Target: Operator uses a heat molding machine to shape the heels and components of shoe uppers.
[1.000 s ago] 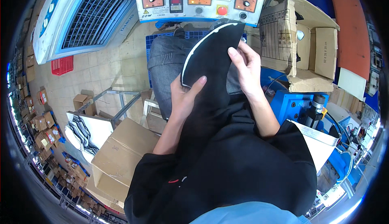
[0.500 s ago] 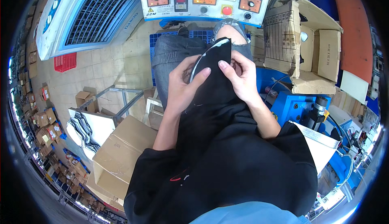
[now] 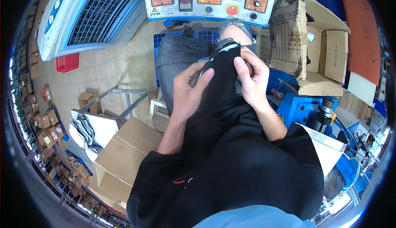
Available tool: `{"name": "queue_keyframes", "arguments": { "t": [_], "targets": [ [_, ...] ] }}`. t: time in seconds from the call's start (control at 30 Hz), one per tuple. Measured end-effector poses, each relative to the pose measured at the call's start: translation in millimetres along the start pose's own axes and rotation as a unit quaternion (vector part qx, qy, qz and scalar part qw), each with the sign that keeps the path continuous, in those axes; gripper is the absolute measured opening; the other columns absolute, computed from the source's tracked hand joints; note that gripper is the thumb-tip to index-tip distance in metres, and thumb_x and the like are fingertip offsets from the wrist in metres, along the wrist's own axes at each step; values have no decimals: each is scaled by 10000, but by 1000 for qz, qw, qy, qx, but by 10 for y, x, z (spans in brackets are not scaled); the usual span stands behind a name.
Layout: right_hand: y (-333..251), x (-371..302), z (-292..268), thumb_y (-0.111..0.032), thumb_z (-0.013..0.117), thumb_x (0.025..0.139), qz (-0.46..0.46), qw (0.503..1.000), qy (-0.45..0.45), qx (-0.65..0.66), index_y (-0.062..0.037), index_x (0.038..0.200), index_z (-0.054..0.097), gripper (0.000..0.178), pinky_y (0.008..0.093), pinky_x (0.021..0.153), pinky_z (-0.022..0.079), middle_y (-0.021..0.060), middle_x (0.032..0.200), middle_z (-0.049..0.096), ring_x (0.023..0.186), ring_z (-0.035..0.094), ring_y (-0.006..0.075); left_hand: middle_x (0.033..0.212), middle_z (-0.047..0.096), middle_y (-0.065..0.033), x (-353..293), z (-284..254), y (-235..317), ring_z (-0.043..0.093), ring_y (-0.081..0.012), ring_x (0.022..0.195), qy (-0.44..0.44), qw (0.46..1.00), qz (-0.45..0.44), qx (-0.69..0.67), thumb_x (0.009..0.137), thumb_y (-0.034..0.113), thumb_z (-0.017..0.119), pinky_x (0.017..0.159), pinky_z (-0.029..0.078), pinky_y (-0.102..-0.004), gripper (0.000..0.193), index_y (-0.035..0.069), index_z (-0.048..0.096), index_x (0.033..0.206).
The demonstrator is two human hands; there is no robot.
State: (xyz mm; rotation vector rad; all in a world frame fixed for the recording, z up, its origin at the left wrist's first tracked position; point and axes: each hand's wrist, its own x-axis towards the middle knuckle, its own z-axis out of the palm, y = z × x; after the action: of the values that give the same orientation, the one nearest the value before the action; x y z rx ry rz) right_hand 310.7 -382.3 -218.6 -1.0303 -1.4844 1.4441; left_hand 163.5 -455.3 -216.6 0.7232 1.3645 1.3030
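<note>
Over my lap I hold a black fabric piece [image 3: 220, 73] with a white strip along its upper edge. On its left side my left hand [image 3: 189, 88] is closed, thumb on top and fingers tucked behind the cloth. Opposite it, my right hand [image 3: 252, 78] pinches the right edge between thumb and curled fingers. The piece tapers upward to a narrow top near my knee. Its lower end merges with my black shirt, so I cannot tell where it stops. The fingertips behind the cloth are hidden.
Ahead stands a machine control panel [image 3: 208, 1] with dials and a red button. An open cardboard box [image 3: 288, 42] is at the right, above blue machinery [image 3: 303, 110]. On the left are another carton [image 3: 128, 145], a white board with striped pieces [image 3: 105, 127] and a red crate [image 3: 67, 63].
My right hand has shifted slightly right and turned, its thumb now higher on the edge. The black piece's top has moved a little right and down, and less of the white strip shows.
</note>
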Motion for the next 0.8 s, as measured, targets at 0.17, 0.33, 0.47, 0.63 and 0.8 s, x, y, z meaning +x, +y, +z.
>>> {"name": "queue_keyframes", "arguments": {
  "t": [0.17, 0.33, 0.47, 0.63, 0.8],
  "targets": [
    [89, -37, 51, -23, 624, 852, -4, 999, 30, 39, 51, 836, 592, 82, 169, 547, 348, 19, 746, 510, 629, 449, 22, 950, 647, -93, -20, 131, 19, 589, -120, 887, -3, 998, 41, 47, 870, 94, 602, 802, 455, -265, 225, -50, 598, 1043],
    [120, -57, 105, -34, 625, 858, -8, 996, 51, 75, 40, 809, 592, 94, 165, 535, 333, -5, 711, 497, 632, 441, 11, 857, 659, -129, -8, 148, -3, 618, -142, 815, 0, 992, 42, 118, 845, 149, 640, 744, 471, -287, 245, -37, 593, 997],
    [117, -70, 62, -58, 614, 873, 14, 997, 41, 70, 37, 802, 589, 122, 169, 542, 322, -3, 720, 486, 632, 429, 13, 777, 581, -3, 10, 124, 22, 502, -47, 727, -13, 993, 41, 110, 858, 90, 633, 651, 418, -202, 132, -22, 582, 906],
    [32, -47, 83, -67, 607, 879, 41, 995, 30, 82, 37, 823, 592, 119, 175, 559, 337, 0, 739, 497, 633, 439, 22, 837, 655, -129, 13, 53, -6, 608, -148, 771, -24, 990, 2, 137, 844, 175, 643, 715, 459, -283, 263, -50, 599, 974],
    [102, -12, 34, -38, 633, 849, 2, 997, 30, 67, 34, 837, 594, 83, 176, 578, 363, 11, 749, 525, 640, 463, 26, 840, 646, -141, 4, 43, -18, 611, -188, 772, -52, 987, 17, 152, 853, 164, 628, 725, 456, -293, 259, -54, 592, 990]
  ]
}}
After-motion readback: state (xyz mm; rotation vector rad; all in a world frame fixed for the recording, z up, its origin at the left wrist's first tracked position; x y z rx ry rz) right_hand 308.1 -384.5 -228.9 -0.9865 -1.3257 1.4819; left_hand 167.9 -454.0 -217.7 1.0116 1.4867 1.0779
